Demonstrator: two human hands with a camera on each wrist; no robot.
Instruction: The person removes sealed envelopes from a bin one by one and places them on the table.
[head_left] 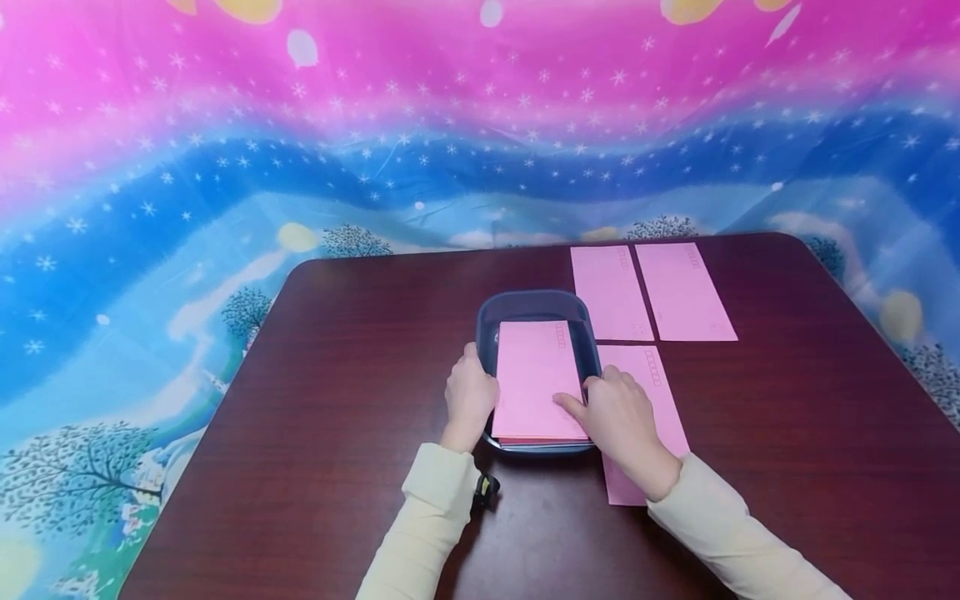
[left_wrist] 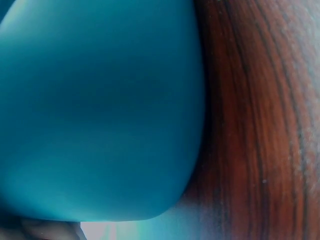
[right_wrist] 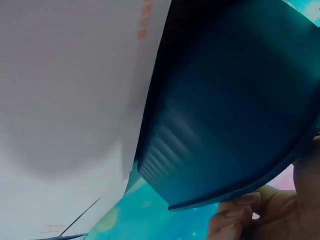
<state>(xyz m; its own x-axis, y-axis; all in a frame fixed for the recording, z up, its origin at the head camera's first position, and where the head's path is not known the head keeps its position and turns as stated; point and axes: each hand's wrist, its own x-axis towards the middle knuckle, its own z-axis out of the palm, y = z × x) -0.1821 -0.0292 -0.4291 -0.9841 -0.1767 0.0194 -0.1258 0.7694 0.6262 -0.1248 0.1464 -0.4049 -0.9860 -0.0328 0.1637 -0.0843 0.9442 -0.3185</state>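
Note:
A dark blue plastic basket (head_left: 532,308) sits near the middle of the table. Inside it lies a stack of envelopes topped by a pink envelope (head_left: 536,379), with red and pale edges below. My left hand (head_left: 468,396) grips the basket's left side. At the right side my right hand (head_left: 618,417) holds the rim, its thumb over the top envelope's edge. In the right wrist view, fingertips (right_wrist: 245,200) curl at the basket's rim beside the envelope. The basket's outer wall (left_wrist: 100,100) fills most of the left wrist view.
Two pink envelopes (head_left: 611,292) (head_left: 685,292) lie side by side at the table's far edge. Another pink envelope (head_left: 663,392) lies partly under my right hand and wrist. A patterned cloth (head_left: 480,108) hangs behind the dark wooden table (head_left: 360,350).

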